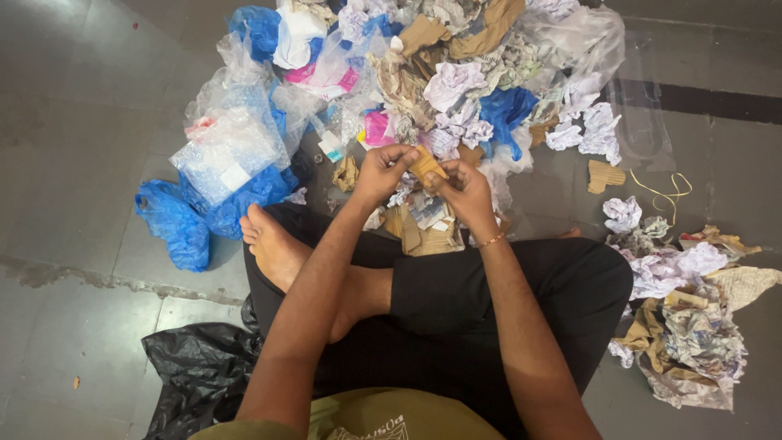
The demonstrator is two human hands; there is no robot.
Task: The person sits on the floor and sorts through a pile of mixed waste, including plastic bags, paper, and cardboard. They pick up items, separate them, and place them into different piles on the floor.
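I sit cross-legged on a grey floor. My left hand (381, 171) and my right hand (466, 189) both grip a small brown piece of cardboard (425, 164), held between them just above my knees. Right in front of my hands lies a big heap of crumpled white paper (453, 85), brown cardboard scraps and plastic. My bare foot (273, 244) rests on my black trousers below the left hand.
Blue plastic bags (175, 220) and bubble wrap (228, 147) lie at the left of the heap. A smaller pile of crumpled paper (688, 318) sits at my right. A black plastic bag (199, 371) lies by my left hip. A cardboard scrap (605, 175) and a yellow string (669, 191) lie apart.
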